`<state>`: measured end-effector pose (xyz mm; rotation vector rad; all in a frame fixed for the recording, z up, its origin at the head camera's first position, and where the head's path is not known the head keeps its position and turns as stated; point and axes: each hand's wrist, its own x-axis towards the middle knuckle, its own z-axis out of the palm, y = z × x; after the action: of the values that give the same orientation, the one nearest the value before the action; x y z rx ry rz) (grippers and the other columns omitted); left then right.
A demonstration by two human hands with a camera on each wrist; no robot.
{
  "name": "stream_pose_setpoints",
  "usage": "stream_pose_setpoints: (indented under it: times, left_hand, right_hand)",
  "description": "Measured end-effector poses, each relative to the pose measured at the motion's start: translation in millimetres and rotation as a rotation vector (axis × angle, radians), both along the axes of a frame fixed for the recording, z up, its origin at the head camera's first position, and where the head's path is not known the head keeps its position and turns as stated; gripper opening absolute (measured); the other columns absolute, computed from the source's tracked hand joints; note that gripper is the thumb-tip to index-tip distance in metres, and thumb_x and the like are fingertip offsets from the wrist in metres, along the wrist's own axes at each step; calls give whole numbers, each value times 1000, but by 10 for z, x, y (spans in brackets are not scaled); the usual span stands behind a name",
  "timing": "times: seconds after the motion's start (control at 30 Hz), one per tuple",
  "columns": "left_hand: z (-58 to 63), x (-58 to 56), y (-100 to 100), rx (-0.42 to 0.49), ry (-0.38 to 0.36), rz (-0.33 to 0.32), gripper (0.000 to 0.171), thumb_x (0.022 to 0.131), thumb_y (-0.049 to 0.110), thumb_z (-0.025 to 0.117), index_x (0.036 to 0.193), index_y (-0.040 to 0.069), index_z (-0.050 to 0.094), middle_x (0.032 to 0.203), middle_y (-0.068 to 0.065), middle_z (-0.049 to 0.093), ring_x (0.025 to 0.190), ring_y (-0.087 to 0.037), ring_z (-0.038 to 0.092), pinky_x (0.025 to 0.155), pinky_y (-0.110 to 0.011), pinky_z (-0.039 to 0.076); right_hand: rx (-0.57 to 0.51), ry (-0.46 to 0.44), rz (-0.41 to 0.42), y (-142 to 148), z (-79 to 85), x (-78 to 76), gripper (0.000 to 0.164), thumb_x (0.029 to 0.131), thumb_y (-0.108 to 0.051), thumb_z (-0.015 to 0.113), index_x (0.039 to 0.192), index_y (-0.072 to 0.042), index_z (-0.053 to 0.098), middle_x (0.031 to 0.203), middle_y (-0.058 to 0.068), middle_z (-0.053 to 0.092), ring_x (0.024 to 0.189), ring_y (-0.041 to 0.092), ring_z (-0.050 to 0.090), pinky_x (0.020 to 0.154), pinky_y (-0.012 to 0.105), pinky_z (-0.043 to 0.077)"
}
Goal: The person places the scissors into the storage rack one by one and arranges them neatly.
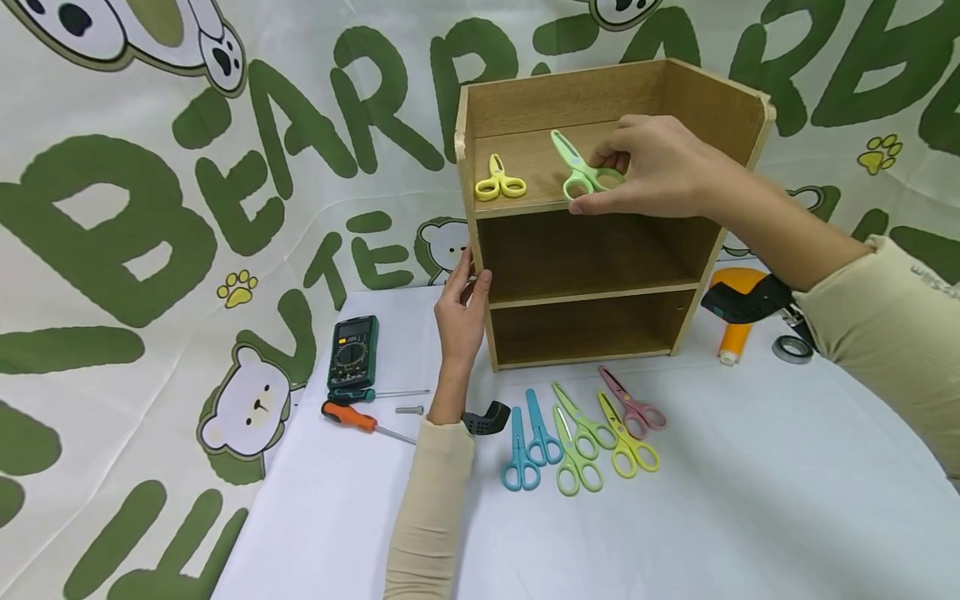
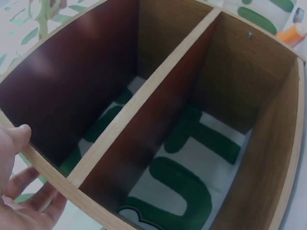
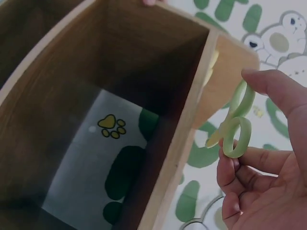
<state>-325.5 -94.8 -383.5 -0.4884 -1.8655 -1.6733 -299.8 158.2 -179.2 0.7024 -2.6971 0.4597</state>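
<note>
Big white cloth with chunky green lettering and cartoon bears (image 1: 105,208) fills the background, with a white table (image 1: 750,500) in front of it. On that stands an open wooden shelf (image 1: 600,295), three tiers, upright. The left hand (image 1: 461,321) has hold of the shelf's left side panel, thumb at the front edge and the other fingers bent loosely round the outside. The right hand (image 1: 660,167) is up at the top tier, thumb and fingers closed in a pinch on the handles of some light green scissors (image 1: 581,172), blades pointing up and a bit left; can't tell if they're touching the board. Left of the shelf there's a dark multimeter (image 1: 352,354). Six more scissors lie on the table out front: two blue (image 1: 517,450), two green (image 1: 570,442), one yellow (image 1: 622,429), one pink (image 1: 626,400). Near the multimeter, an orange-handled screwdriver (image 1: 351,417) and a dark green one (image 1: 352,395). Small yellow scissors (image 1: 498,177) are on the top tier, left end. Then a dark tape ring (image 1: 792,360) off to the right, and tiniest of all, a metal bolt (image 1: 409,410) between the screwdriver shafts.
</note>
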Motion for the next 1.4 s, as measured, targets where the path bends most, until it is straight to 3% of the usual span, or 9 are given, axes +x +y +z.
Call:
stream_pose_setpoints:
  times: [0.13, 0.33, 0.57, 0.8, 1.03, 1.2, 1.3, 1.4]
  left_hand:
    - [103, 129, 8, -2, -6, 2, 47, 101, 7, 60, 147, 0, 48, 148, -18, 48, 128, -29, 54, 104, -52, 45]
    - [109, 163, 14, -3, -12, 16, 47, 101, 8, 60, 146, -1, 48, 146, -17, 51, 125, -28, 56, 103, -48, 47]
    - [103, 152, 23, -8, -5, 7, 47, 101, 6, 60, 146, -2, 48, 147, -18, 49, 126, -28, 56, 103, -49, 47]
    - [108, 160, 38, -12, 3, -3, 47, 101, 7, 59, 146, 0, 48, 148, -18, 49, 124, -31, 57, 103, -51, 46]
    - [115, 127, 32, -23, -4, 14, 47, 101, 8, 60, 146, 0, 48, 146, -17, 51, 121, -27, 59, 103, -43, 48]
    - [138, 139, 6, -21, -12, 21, 47, 101, 7, 60, 146, -1, 48, 145, -19, 51, 121, -29, 58, 103, -41, 48]
    - [139, 137, 22, -11, -15, 17, 47, 101, 8, 60, 146, -2, 48, 144, -19, 52, 121, -30, 58, 103, -39, 48]
    - [64, 54, 27, -7, -14, 12, 48, 101, 12, 61, 147, 5, 49, 144, -14, 53, 121, -26, 59, 103, -38, 48]
  right_hand:
    - [11, -35, -2, -100, -11, -209, 56, 84, -49, 77, 111, 0, 71, 96, 12, 52, 89, 24, 42, 69, 37, 33]
    - [15, -108, -23, -226, -47, -432, 62, 83, -55, 75, 112, 0, 72, 100, 13, 59, 90, 25, 46, 71, 36, 34]
    - [-15, -202, -53, -248, -91, -575, 63, 84, -61, 71, 110, -3, 72, 95, 11, 63, 83, 22, 50, 66, 35, 37]
    - [-56, -282, -78, -249, -117, -651, 69, 84, -63, 70, 116, -2, 70, 103, 12, 62, 89, 23, 50, 71, 36, 38]
    - [-41, -272, -46, -243, -108, -656, 68, 87, -61, 68, 120, -2, 68, 103, 13, 59, 89, 24, 48, 70, 37, 37]
    - [11, -169, -47, -218, -109, -587, 74, 89, -59, 67, 131, 1, 61, 119, 18, 54, 105, 32, 49, 87, 47, 40]
    - [-14, -85, -43, -129, -122, -448, 70, 91, -53, 68, 135, 1, 58, 126, 20, 51, 114, 36, 49, 100, 55, 32]
    - [-71, 7, 1, -7, -179, -218, 54, 95, -38, 70, 131, 1, 61, 123, 19, 52, 112, 35, 50, 100, 55, 31]
